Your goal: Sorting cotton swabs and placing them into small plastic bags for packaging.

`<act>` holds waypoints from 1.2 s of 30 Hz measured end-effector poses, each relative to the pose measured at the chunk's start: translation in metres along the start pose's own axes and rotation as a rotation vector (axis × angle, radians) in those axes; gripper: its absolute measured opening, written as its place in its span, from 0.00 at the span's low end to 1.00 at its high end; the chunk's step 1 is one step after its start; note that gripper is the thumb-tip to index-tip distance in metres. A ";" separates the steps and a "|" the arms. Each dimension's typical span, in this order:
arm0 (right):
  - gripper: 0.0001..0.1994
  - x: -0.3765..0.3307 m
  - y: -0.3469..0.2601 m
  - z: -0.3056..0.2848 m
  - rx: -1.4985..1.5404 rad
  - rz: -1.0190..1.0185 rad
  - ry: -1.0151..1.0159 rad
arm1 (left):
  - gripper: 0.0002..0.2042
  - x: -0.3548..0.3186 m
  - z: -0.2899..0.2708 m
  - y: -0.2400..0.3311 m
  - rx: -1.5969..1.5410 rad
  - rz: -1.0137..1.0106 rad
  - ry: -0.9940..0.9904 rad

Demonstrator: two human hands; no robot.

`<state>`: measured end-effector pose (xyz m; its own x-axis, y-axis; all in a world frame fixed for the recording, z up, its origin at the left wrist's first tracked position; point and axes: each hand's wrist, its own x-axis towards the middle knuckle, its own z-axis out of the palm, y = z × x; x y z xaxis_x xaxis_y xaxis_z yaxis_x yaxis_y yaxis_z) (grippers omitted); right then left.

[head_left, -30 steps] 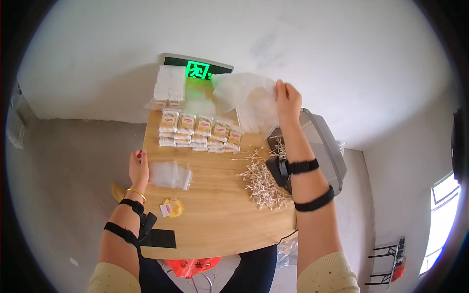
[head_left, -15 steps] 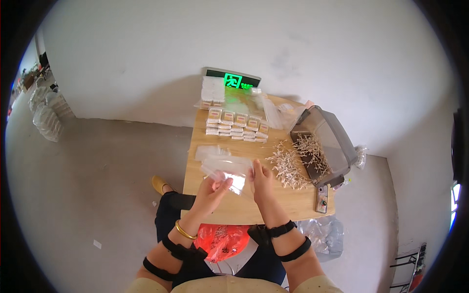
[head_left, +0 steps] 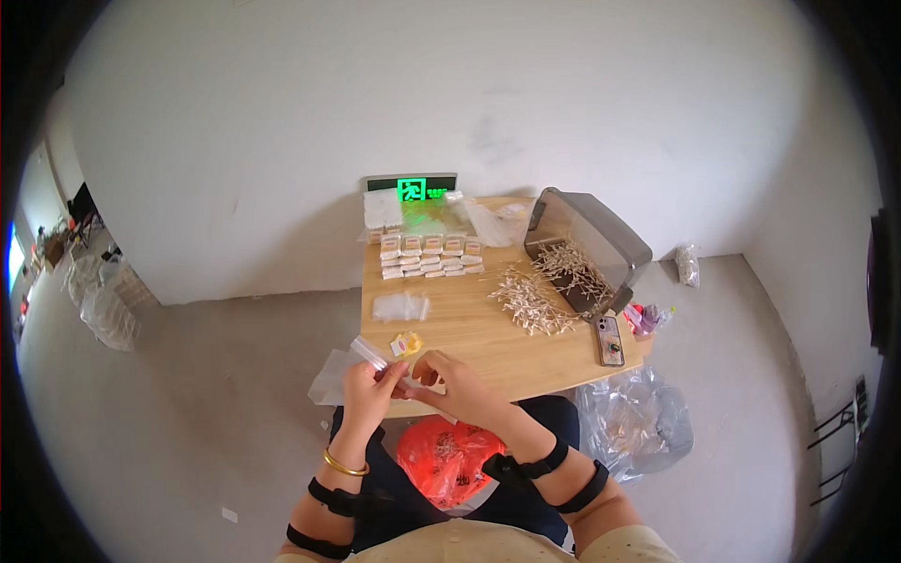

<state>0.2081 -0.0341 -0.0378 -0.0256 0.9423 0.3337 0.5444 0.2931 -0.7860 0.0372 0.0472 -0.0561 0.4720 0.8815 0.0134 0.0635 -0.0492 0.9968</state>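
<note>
Low over the table's front edge, my left hand point(head_left: 369, 388) is closed, thumb and fingers pinching a clear plastic bag point(head_left: 330, 377). The bag sticks out to the left of that hand, and its upper edge shows above the fingers. My right hand point(head_left: 460, 387) is close beside it, index finger bent and thumb against the bag; its other fingers are partly hidden. Just beyond the hands lies a small yellow-and-white card point(head_left: 406, 344). Farther back is a pile of flat clear bags point(head_left: 401, 307) on the table point(head_left: 469, 342).
Loose cotton swabs point(head_left: 532, 300) spill from a tipped grey translucent bin point(head_left: 601, 239). Packed swab boxes point(head_left: 432, 255) stand in rows at the back, near a green-lit exit sign point(head_left: 411, 190). A phone point(head_left: 609, 341) lies at the right edge. A red bag point(head_left: 446, 460) sits below the table.
Both hands have moved with the clear bag nearer to me and down to the table's front edge. The yellow-and-white card is now visible on the table. The view has shifted.
</note>
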 end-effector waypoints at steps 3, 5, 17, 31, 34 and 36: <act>0.13 -0.014 0.003 0.003 -0.206 -0.044 0.110 | 0.11 -0.001 0.012 -0.009 0.025 0.005 -0.039; 0.14 -0.024 -0.002 0.002 -0.282 -0.051 0.122 | 0.11 -0.008 0.015 -0.009 -0.071 -0.021 -0.123; 0.19 -0.049 -0.015 0.007 -0.324 -0.027 0.116 | 0.07 -0.041 0.019 -0.001 0.158 0.083 -0.164; 0.11 -0.063 -0.013 0.006 0.054 0.030 0.062 | 0.13 -0.051 0.029 -0.003 0.111 0.137 -0.184; 0.09 -0.063 -0.017 0.000 0.121 0.047 0.040 | 0.13 -0.052 0.032 -0.004 0.055 0.205 -0.192; 0.08 -0.063 -0.022 -0.003 0.189 0.067 0.033 | 0.14 -0.054 0.034 0.001 0.002 0.192 -0.217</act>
<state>0.2005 -0.1007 -0.0404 0.0345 0.9559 0.2916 0.3763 0.2579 -0.8899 0.0420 -0.0165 -0.0586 0.6529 0.7346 0.1848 -0.0440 -0.2068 0.9774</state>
